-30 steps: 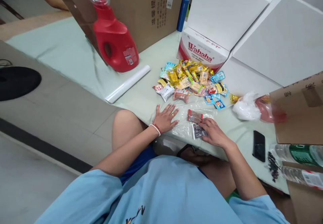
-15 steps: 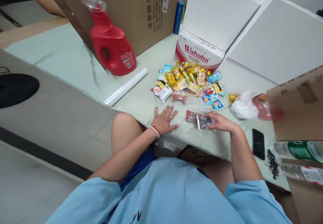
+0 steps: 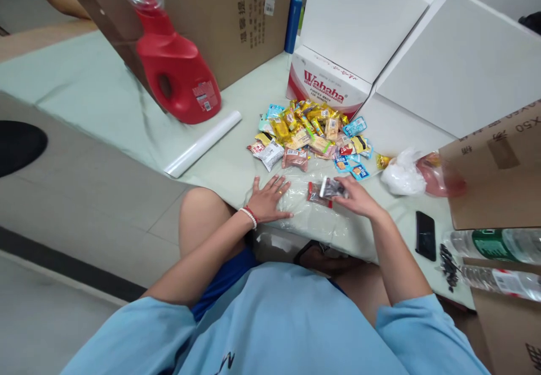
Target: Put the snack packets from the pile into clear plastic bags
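Observation:
My left hand [image 3: 267,199] lies flat with fingers spread on a clear plastic bag [image 3: 308,212] at the table's near edge. My right hand [image 3: 353,196] grips a small dark snack packet [image 3: 332,187] and holds it over a red snack packet [image 3: 315,193] that rests on the bag. Just beyond lies a pile of small snack packets [image 3: 310,137] in yellow, blue and red wrappers.
A red detergent bottle [image 3: 175,65] and a white roll [image 3: 203,144] sit at the left. A Wahaha carton [image 3: 325,84], white boards and cardboard boxes stand behind and to the right. A crumpled white bag [image 3: 401,175], a black phone [image 3: 425,235] and water bottles [image 3: 494,245] lie right.
My right hand picked up the dark packet from the bag's near edge and carried it left and away, over the red packet. My left hand stayed flat on the bag.

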### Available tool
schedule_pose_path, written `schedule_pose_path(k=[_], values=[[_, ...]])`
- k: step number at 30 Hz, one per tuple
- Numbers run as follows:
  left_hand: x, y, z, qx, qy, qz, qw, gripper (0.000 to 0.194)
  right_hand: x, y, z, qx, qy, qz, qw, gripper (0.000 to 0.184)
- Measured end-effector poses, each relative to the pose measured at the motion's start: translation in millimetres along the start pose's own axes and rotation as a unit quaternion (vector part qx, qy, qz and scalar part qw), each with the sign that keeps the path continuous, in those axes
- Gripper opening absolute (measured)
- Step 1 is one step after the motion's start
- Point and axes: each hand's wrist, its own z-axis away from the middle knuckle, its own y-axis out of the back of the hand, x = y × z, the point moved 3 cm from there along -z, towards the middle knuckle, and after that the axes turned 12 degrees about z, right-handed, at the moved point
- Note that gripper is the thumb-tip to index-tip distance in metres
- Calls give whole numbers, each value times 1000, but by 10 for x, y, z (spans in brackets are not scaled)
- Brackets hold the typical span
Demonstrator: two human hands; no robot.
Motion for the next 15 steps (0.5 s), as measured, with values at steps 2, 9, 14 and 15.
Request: schedule_pose_path(k=[2, 9, 14, 15], values=[[-19, 18, 15, -2, -1, 5, 1000, 97, -204, -210, -194, -33, 30, 70, 997, 63], [-30, 38, 38, 4, -11, 4, 1000, 89, -386, -423, -253, -57, 35, 177, 982, 59], [-15, 42, 40, -2, -21, 15, 1000, 87, -154, -421, -1, -60, 27, 132, 989, 64], [-13, 43, 41, -2, -21, 19, 1000, 88, -94, -409, 46, -58, 20, 133, 989, 64]])
